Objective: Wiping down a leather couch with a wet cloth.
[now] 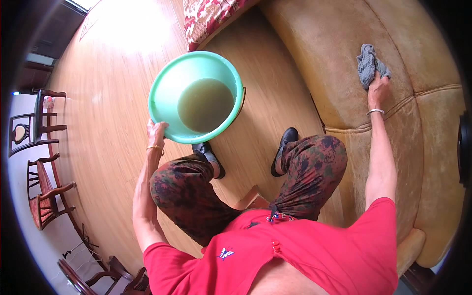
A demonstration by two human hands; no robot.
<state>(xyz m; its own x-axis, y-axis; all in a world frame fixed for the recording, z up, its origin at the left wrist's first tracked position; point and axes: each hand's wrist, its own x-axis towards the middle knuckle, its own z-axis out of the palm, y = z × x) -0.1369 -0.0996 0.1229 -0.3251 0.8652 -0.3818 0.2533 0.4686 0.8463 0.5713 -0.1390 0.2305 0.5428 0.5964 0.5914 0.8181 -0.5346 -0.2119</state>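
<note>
Red shirt (pixel 305 246) foremost, left hand (pixel 156 132) grips round bucket (pixel 167 96) (smooth plastic), right hand (pixel 378 90) clutches crumpled cloth (pixel 366 68).

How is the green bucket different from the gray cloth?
The green bucket looks smooth and round, but the gray cloth is crumpled. The bucket looks much bigger than the cloth. The bucket has cloudy brownish water inside, while the cloth is bunched up. Both are being held: the bucket by the left hand, the cloth by the right hand.
</note>
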